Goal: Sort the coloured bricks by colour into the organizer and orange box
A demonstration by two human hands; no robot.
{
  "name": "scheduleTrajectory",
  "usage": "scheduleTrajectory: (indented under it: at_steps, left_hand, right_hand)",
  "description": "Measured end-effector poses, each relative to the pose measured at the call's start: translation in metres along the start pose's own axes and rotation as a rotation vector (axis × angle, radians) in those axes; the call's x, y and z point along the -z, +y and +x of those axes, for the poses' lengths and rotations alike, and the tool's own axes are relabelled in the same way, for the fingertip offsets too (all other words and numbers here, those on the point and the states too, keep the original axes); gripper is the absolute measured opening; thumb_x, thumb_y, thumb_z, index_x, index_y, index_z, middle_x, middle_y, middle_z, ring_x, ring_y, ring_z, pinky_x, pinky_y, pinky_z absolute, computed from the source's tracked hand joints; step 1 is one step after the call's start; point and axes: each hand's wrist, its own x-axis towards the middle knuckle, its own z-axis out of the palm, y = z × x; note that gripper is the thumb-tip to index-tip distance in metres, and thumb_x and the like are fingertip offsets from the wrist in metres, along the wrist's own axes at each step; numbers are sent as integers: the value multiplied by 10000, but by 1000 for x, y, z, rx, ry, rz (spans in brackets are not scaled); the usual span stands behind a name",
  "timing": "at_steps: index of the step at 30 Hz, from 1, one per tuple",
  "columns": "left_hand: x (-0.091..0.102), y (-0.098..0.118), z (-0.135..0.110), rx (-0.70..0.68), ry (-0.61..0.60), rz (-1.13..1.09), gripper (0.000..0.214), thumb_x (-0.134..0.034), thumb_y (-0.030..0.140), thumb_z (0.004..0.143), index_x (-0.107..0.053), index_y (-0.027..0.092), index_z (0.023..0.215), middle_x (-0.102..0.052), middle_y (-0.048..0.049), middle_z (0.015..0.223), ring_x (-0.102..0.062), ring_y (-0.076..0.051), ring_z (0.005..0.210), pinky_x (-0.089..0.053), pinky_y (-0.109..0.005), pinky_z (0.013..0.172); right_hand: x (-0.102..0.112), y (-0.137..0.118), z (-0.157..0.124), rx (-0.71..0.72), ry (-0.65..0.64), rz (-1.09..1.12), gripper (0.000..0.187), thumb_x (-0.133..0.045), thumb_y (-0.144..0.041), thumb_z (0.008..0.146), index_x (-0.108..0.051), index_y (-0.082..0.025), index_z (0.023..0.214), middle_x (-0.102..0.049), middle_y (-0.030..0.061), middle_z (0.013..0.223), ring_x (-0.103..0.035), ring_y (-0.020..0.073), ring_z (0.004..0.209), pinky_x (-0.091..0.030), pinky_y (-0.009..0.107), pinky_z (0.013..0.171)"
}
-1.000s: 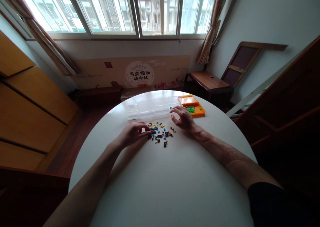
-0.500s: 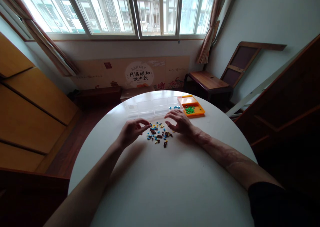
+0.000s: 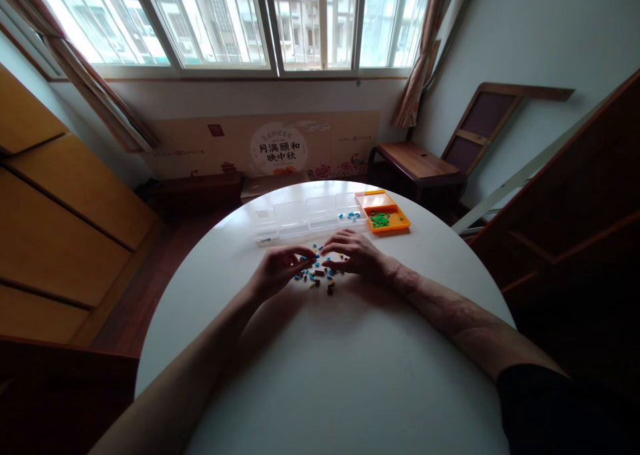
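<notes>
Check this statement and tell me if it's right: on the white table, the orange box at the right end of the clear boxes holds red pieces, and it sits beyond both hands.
Not quite: the pieces in the orange box are green, not red, as the head view shows. The rest of the statement stands.

A second ago our right grip hung by the clear compartment and hid most of the blue pieces in it; we have since brought it leftward and nearer to us, over the right part of the loose pile, and those pieces now show. Our left grip has shifted rightward from the pile's left edge, and the two now nearly meet.
</notes>
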Motion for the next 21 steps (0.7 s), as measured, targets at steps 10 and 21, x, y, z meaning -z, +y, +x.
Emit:
scheduleTrajectory:
  at_steps: [10, 21]
  left_hand:
    - [-8, -13, -1, -107, 52, -55, 261, -867, 418, 964, -889, 172, 1046, -863, -95, 946, -717, -146, 670, -582, -235, 626]
    - [-10, -11, -2, -119, 46, -20, 261, -839, 426, 990, -884, 180, 1064, -857, -89, 930, -722, -153, 665, -581, -247, 619]
  right_hand:
    - [-3, 1, -1, 57, 60, 7, 161, -733, -399, 1085, -780, -259, 1149, -831, 49, 1073, -759, 218, 965, -573, 391, 921]
    - [-3, 0, 0, 51, 66, 0, 90, -729, -331, 1074, -768, -276, 1133, -828, 34, 1051, -753, 215, 947, -559, 385, 919]
